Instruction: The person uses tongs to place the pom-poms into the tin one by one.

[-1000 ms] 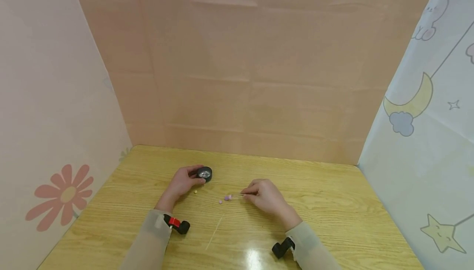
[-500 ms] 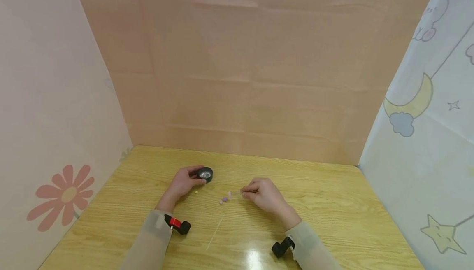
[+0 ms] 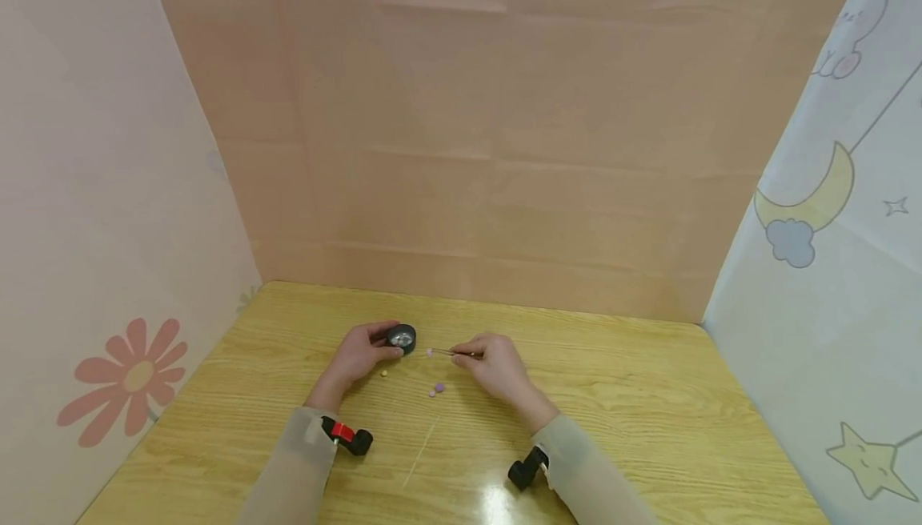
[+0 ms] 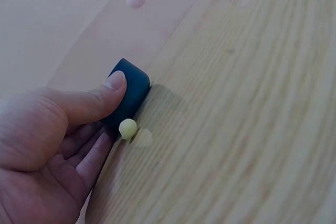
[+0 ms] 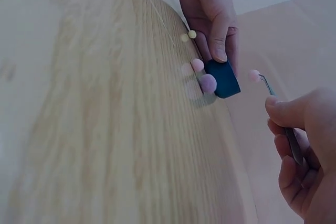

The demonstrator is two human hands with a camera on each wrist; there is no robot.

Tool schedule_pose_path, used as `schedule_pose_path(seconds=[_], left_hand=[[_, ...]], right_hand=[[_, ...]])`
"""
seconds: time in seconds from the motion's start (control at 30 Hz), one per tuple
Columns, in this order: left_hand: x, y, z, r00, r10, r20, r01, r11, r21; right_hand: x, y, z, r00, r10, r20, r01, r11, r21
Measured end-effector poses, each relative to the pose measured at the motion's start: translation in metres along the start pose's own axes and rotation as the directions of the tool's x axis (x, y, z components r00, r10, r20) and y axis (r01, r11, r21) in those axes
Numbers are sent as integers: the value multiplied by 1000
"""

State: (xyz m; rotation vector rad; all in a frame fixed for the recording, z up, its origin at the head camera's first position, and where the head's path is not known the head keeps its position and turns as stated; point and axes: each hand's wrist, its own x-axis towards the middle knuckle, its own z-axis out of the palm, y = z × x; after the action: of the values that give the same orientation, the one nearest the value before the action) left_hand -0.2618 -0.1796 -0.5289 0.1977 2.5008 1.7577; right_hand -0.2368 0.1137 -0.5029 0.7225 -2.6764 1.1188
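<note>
My left hand holds a small dark, round container on the table, thumb on its near side; its inside looks shiny, and what lies in it is too small to tell. My right hand pinches a pair of metal tweezers. Their bent tips grip a pale pink pom-pom, raised above the table a little right of the container. On the wood lie a purple pom-pom and a smaller pink pom-pom, side by side. Close to my left hand sits a yellow pom-pom.
Everything rests on a wood-grain table. A thin pale line runs across its front middle. Behind stands a plain tan backdrop, with patterned white panels at both sides. Each wrist carries a small black camera mount.
The tweezers have lifted the pale pink pom-pom away from the purple one and carried it left and farther back, towards the container. My left hand stays in place.
</note>
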Motion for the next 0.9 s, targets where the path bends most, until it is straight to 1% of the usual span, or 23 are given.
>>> schedule_pose_path(seconds=[0.2,0.4,0.67,0.9], left_hand=[[1,-1,0,1000,19,5,-19,1000,-5],[0,1,0,1000,11,-1,-11,1000,3],[2,0,1,1000,-4,10,4,1000,-19],[3,-3,1,1000,-4,9,4,999,-41]], right_hand=[[12,-6,11,1000,0,-20,0,1000,0],[19,-11,20,999,26,-35,-26,1000,-5],[23,-18,24,998,49,-47,-49,999,-2],[26,-21,29,996,70,-62,-72,997,-33]])
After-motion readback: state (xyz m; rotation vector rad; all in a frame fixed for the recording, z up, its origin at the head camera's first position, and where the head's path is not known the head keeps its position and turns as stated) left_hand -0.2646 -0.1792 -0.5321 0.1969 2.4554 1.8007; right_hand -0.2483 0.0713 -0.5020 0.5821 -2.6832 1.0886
